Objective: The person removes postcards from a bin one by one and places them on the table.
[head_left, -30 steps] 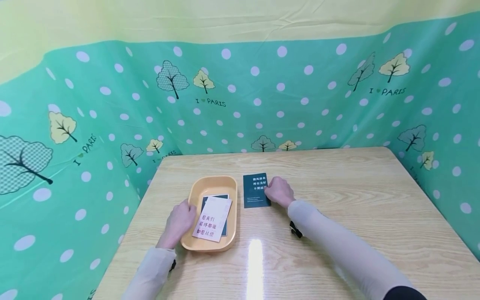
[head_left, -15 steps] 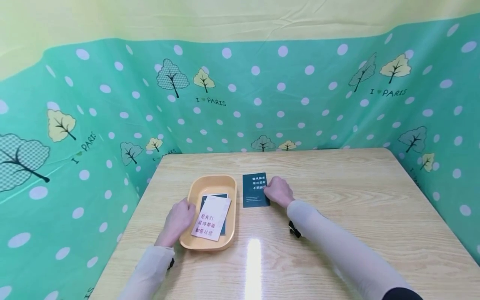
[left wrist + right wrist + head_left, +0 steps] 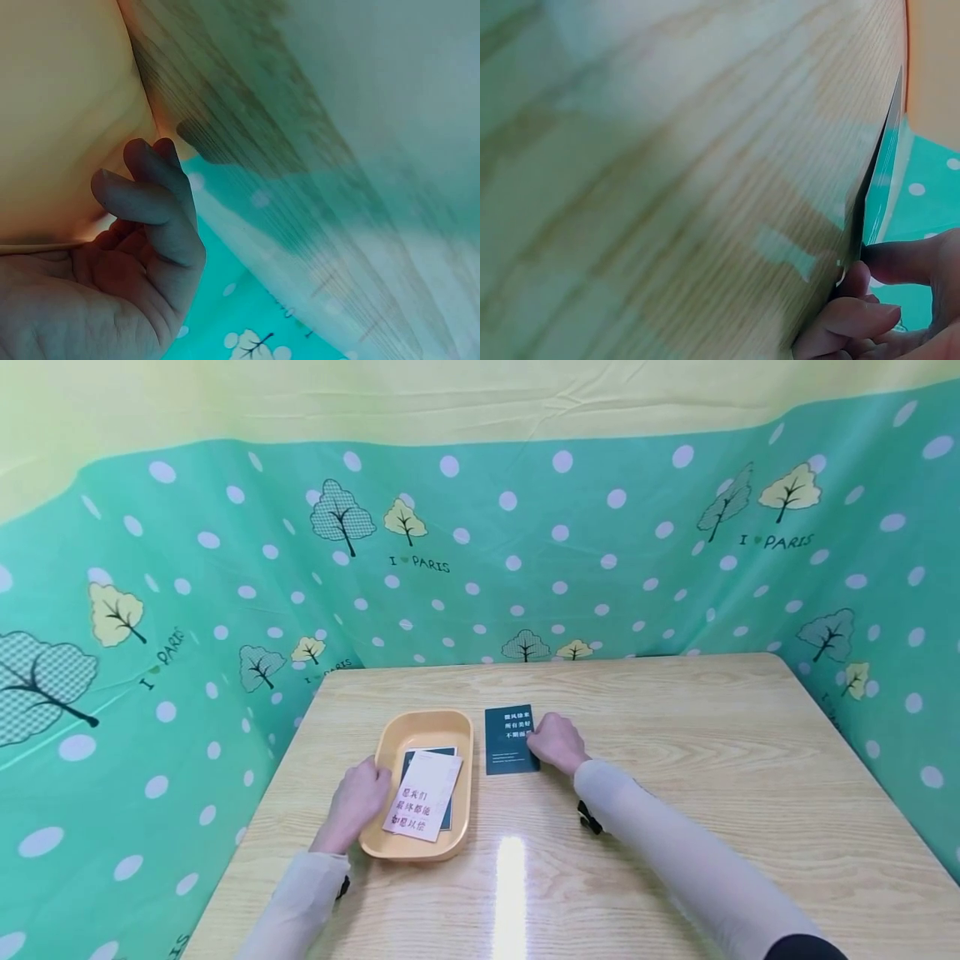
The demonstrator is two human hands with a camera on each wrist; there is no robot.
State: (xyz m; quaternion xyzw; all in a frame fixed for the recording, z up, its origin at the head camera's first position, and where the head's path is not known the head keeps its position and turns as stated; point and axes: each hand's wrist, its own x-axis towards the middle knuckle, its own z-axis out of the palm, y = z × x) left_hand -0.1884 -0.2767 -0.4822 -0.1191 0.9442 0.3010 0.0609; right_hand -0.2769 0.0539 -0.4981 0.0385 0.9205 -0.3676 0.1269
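Treat dark teal card (image 3: 508, 745) on surface (image 3: 675, 718), just right of tan tray (image 3: 431, 727), as probably light, springy, slick and easily creased, best held by right edge, as pinched by right grip (image 3: 558, 743), with left grip (image 3: 358, 802) curled on tray's left rim.

The head camera looks from high up, forward and down. It is far enough back to see most of the table (image 3: 675, 735), the left hand (image 3: 358, 802), the right hand (image 3: 558, 743), the tray (image 3: 427, 731) and the cloth (image 3: 450, 593) behind. The left wrist camera is very near its hand and looks past it at the side of the tray. The right wrist camera is close too, and sees the blue card (image 3: 510, 747) from its thin edge. Both wrist views are tipped over, with the cloth low down. The head and right wrist views share the blue card.
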